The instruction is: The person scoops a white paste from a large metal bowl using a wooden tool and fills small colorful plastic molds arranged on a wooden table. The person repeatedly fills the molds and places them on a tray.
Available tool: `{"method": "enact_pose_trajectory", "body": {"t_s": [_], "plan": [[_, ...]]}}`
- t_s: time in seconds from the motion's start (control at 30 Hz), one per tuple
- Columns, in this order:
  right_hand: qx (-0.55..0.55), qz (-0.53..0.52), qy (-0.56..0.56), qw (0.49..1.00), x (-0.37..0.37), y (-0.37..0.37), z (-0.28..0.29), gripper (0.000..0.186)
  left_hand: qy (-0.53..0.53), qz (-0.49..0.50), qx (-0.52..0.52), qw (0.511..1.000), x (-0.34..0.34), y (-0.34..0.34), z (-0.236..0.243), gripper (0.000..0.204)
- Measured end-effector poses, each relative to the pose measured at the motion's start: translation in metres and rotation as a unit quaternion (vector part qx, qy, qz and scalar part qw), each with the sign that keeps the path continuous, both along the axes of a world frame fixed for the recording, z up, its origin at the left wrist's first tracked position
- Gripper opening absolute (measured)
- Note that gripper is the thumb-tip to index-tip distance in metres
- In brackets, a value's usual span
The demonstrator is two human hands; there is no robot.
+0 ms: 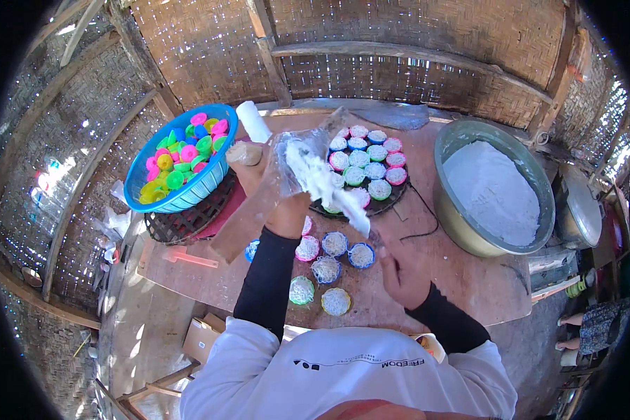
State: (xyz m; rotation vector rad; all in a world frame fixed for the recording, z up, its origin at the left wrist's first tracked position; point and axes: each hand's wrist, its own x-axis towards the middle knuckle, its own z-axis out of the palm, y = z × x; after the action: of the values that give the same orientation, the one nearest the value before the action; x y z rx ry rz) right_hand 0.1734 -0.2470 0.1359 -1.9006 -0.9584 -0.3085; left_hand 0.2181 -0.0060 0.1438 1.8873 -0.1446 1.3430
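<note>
My left hand (289, 214) is closed on a clear plastic bag (281, 157) held above the table. White stuff (313, 175) fills the bag's mouth and slopes down to the right, ending in a narrow tip. Just below that tip is my right hand (404, 274), fingers curled; what they hold, if anything, I cannot make out. Beside it stands a blue-rimmed cup (361, 255) filled with pale shreds. Several more filled cups (325, 269) stand nearer me. Behind the bag, a round dark tray (381, 205) bears many pink, blue and green cups with whitish shreds.
A blue basket (210, 183) of colourful empty cups rests on a dark woven tray (182, 227) at left. A large basin (493, 246) of white powder stands at right. A pink-handled tool (191, 258) lies near the table's left edge. A lidded pot (582, 210) stands beyond the basin.
</note>
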Motion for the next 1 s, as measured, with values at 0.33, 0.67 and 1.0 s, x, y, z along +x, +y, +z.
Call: {"method": "enact_pose_trajectory", "body": {"t_s": [0.33, 0.67, 1.0], "plan": [[0.075, 0.022, 0.142, 0.987, 0.003, 0.004, 0.025, 0.032, -0.001, -0.053, -0.093, 0.994, 0.000, -0.018, -0.011, 0.032], [-0.028, 0.191, 0.717, 0.670, 0.044, -0.072, 0.055, 0.033, -0.129, 0.078, 0.137, 0.979, -0.004, 0.021, 0.033, 0.034], [-0.130, 0.205, 0.665, 0.706, 0.061, -0.061, 0.105, 0.031, -0.047, 0.169, 0.333, 0.927, -0.036, 0.011, 0.065, 0.033]]}}
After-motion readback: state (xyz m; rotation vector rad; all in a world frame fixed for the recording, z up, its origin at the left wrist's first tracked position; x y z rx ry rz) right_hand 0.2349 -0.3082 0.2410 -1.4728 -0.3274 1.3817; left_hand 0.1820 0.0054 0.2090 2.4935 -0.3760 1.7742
